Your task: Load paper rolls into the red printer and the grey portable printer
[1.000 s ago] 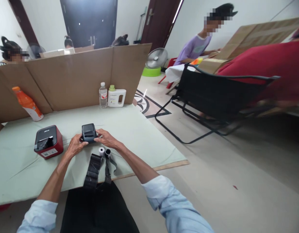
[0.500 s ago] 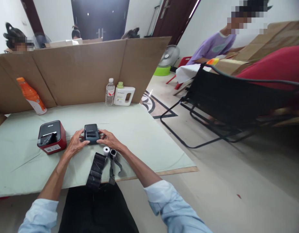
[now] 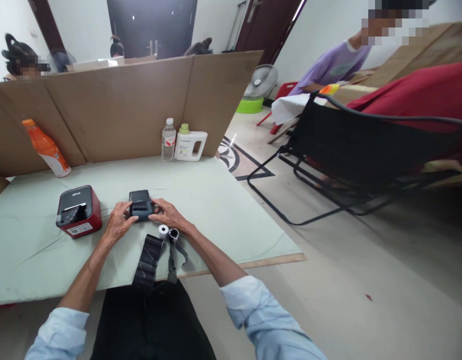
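Note:
A small dark portable printer rests on the table between my two hands. My left hand grips its left side, thumb at the near corner and fingers along the edge. On the opposite side, my right hand holds it the same way. Just nearer to me lie a white paper roll and a roll of dark strip with its tail hanging toward the table edge. A crinkled black sheet lies beside them. Left of my left hand stands a larger red and black printer.
Along the cardboard partition stand an orange bottle, a clear water bottle and a white jug. The pale green table ends at the right, near a black folding chair. A person in purple sits beyond.
The view has shifted slightly. Both hands stay on the small printer, which keeps its place on the table. The person in purple leans a little differently.

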A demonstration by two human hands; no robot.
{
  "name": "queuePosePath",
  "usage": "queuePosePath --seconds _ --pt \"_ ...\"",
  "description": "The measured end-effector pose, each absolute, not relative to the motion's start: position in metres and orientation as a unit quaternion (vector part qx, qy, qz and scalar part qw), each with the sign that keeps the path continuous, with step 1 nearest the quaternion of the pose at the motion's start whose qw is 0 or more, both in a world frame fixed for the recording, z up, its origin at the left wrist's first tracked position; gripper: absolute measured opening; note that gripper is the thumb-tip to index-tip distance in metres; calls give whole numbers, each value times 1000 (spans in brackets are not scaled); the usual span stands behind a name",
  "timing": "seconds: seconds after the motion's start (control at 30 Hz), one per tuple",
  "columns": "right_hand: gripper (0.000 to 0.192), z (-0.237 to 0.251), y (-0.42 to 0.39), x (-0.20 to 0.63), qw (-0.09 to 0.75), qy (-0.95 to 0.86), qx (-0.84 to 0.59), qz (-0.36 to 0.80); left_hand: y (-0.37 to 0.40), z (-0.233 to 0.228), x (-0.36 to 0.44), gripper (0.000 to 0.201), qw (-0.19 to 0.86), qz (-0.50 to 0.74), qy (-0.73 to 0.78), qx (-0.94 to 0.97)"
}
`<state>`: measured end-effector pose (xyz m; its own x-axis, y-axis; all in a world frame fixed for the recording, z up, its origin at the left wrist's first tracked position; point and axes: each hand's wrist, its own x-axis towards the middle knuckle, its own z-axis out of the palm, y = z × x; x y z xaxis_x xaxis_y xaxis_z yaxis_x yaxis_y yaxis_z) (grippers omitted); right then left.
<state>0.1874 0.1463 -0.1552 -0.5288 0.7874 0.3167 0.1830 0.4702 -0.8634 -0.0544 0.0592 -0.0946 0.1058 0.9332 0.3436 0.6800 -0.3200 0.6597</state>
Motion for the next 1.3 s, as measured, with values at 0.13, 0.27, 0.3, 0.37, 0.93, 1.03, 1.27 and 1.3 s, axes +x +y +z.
queuePosePath --seconds 0.13,0.27,0.3,0.37,0.93,1.03,1.27,1.3 --pt "82 -164 149 186 389 -783 -301 381 59 -98 -54 47 148 369 553 732" --pt "82 -171 151 185 392 -788 -292 373 55 -105 -49 46 128 388 565 717" --pt "82 -172 152 185 392 -787 -293 375 54 -106 -49 47 129 394 567 712" --pt "82 -173 151 185 390 -784 -296 381 54 -106 -50 52 146 402 572 700" --pt "83 -173 150 185 397 -791 -296 359 93 -91 -66 43 338 398 616 590" --pt "83 -172 150 185 393 -796 -300 348 103 -89 -62 28 353 406 653 533" --pt "77 -166 147 184 383 -800 -311 342 119 -84 -56 7 353 409 676 502" --pt "76 -166 147 184 382 -800 -314 341 120 -84 -56 3 356 410 675 499"
